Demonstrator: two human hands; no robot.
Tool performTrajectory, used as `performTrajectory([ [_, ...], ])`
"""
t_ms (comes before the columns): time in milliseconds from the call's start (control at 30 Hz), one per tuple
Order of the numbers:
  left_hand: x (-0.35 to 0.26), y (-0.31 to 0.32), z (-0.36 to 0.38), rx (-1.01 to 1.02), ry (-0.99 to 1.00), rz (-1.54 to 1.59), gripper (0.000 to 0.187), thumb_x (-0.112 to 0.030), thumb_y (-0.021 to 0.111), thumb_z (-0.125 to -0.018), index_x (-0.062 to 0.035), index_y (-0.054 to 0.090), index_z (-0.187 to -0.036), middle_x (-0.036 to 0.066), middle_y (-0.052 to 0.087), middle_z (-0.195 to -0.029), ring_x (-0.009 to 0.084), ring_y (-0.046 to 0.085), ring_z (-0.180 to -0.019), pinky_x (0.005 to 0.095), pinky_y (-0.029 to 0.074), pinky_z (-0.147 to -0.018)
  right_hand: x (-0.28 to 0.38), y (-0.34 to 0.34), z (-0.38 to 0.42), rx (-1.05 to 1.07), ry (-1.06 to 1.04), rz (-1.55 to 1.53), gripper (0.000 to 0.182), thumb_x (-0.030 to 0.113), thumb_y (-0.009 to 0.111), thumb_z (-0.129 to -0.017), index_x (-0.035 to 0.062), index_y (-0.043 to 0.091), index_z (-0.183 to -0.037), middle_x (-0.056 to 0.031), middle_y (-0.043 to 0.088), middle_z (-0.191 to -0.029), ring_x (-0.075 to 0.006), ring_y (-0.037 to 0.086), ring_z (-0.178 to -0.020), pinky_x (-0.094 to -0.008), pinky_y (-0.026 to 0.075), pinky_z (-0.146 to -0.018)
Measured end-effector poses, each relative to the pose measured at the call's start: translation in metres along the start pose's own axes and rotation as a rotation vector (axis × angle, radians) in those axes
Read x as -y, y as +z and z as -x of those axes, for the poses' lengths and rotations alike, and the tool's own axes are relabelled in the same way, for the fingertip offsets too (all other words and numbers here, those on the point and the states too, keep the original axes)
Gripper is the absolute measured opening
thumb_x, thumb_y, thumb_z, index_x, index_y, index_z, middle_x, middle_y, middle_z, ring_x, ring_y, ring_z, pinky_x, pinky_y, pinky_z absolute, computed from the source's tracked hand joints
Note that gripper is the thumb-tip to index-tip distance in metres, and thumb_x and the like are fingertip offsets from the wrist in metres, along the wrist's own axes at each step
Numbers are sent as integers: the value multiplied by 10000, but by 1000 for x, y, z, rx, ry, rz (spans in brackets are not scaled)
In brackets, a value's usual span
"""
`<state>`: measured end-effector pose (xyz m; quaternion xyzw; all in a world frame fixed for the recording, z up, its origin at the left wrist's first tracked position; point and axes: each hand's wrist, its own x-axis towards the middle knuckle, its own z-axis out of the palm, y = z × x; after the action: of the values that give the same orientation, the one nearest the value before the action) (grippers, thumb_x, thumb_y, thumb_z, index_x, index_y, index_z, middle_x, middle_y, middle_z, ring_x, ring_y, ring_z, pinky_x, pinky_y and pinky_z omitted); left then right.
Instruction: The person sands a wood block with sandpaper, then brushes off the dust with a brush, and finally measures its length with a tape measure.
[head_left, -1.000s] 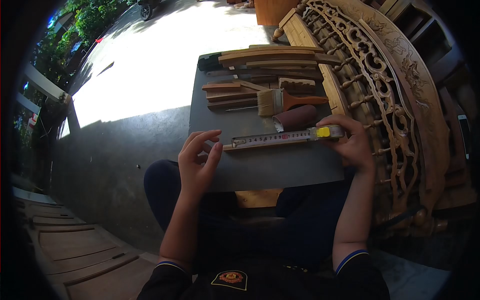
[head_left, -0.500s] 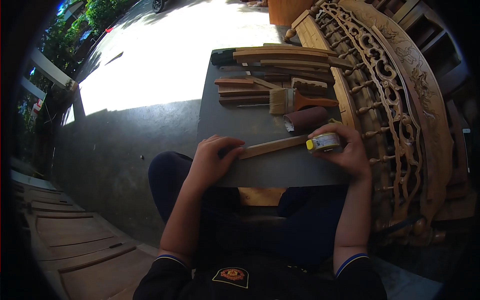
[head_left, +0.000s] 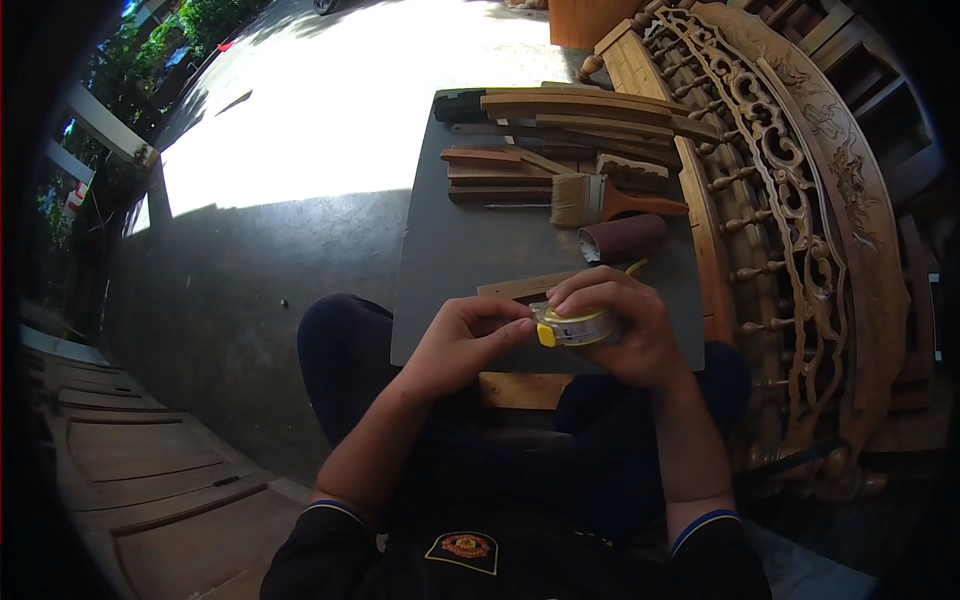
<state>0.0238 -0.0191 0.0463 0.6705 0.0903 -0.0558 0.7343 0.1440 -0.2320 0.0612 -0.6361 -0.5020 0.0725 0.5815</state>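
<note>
My right hand [head_left: 625,325] is wrapped round a yellow and clear tape measure [head_left: 580,328] above the near edge of the grey board [head_left: 440,240]. At the tape measure's left end, my left hand [head_left: 465,345] has its thumb and fingertips pinched together at the mouth of the case; the tape's end there is too small to make out. Behind both hands a thin wooden strip [head_left: 525,286] lies on the board, partly covered by my right hand.
A wide brush [head_left: 580,200], a brown sandpaper roll [head_left: 625,238] and several wood pieces [head_left: 495,172] lie on the board's far part. A carved wooden headboard [head_left: 800,200] stands at the right. Wooden panels [head_left: 150,450] lie at the lower left.
My right hand has brought the tape measure left and nearer to me. My left hand has left the strip's end and moved right to meet the tape measure.
</note>
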Motion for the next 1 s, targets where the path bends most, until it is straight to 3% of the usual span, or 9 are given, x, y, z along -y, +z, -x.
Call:
performTrajectory([
  [133,4,-1,-1,-12,-50,72,250,-223,777,-980,-1,765,-1095,27,738,-910,59,657,-819,226,524,-727,-2,-3,0,5,39,6,412,14,893,-738,99,712,-1098,-95,742,-1139,-259,734,-1097,-397,597,-937],
  [233,5,-6,-1,14,-135,148,234,-239,782,-976,-21,769,-1060,-24,674,-801,29,576,-694,210,443,-613,1,-8,-2,8,35,19,408,14,892,-740,94,715,-1098,-99,745,-1137,-261,738,-1088,-397,598,-935],
  [333,2,-3,-2,8,-75,151,228,-261,781,-975,-34,772,-1000,-58,602,-713,18,493,-611,203,357,-553,1,-14,-1,8,31,57,405,14,893,-740,91,716,-1096,-103,747,-1134,-258,738,-1081,-391,593,-934],
  [500,-6,-15,-2,-87,-70,51,213,-223,728,-991,-21,758,-932,-50,593,-655,20,497,-562,189,376,-537,1,-41,5,-59,147,130,413,3,894,-736,77,715,-1101,-89,746,-1124,-228,716,-1104,-371,561,-968],
  [533,-7,-20,-2,-108,-50,48,209,-206,707,-997,-17,751,-919,-49,586,-640,18,491,-544,185,376,-530,0,-49,8,-100,186,115,416,-10,869,-755,93,722,-1130,-31,745,-1102,-190,713,-1083,-347,560,-933],
  [667,-6,-41,-7,-314,-29,-138,232,-202,695,-988,4,739,-891,-22,609,-639,43,539,-552,204,407,-532,-7,-92,22,-210,373,268,412,-23,857,-769,82,714,-1141,-26,739,-1116,-166,697,-1085,-323,541,-951],
  [733,-13,-43,-6,-318,-135,-284,278,-248,721,-972,21,751,-912,2,638,-663,49,589,-595,208,450,-569,-19,-101,28,-277,471,209,406,-24,852,-776,77,712,-1144,-28,738,-1123,-154,689,-1092,-315,532,-964],
  [867,-15,-37,-7,-330,-247,-448,342,-285,757,-928,57,755,-923,75,694,-708,109,671,-669,266,521,-632,-24,-106,32,-235,460,316,403,-22,853,-777,72,713,-1143,-33,738,-1121,-146,683,-1097,-317,532,-968],
  [1000,-2,-34,-10,-393,-47,-595,348,-290,772,-891,58,756,-890,122,716,-732,184,702,-710,341,548,-688,-19,-109,31,-240,416,381,408,-25,853,-773,72,715,-1145,-39,740,-1118,-157,690,-1092,-322,536,-970],
])
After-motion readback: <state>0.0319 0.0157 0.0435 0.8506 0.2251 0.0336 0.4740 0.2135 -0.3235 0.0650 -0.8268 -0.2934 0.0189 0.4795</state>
